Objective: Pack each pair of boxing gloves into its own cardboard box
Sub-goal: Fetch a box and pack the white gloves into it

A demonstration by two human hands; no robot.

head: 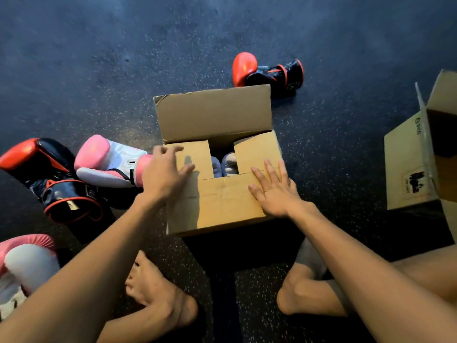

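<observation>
The floor [99, 70] is dark rubber matting, near black with a blue-grey cast, flecked all over with tiny pale specks. Soft light gives the far stretch a dull sheen; the near part lies in deep shadow.

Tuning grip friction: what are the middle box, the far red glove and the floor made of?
Box: brown cardboard, matte, creased flaps with raw edges. Glove: glossy, likely synthetic leather; bright highlights on its red padding. Floor: dark with pale flecks, probably rubber matting.
</observation>
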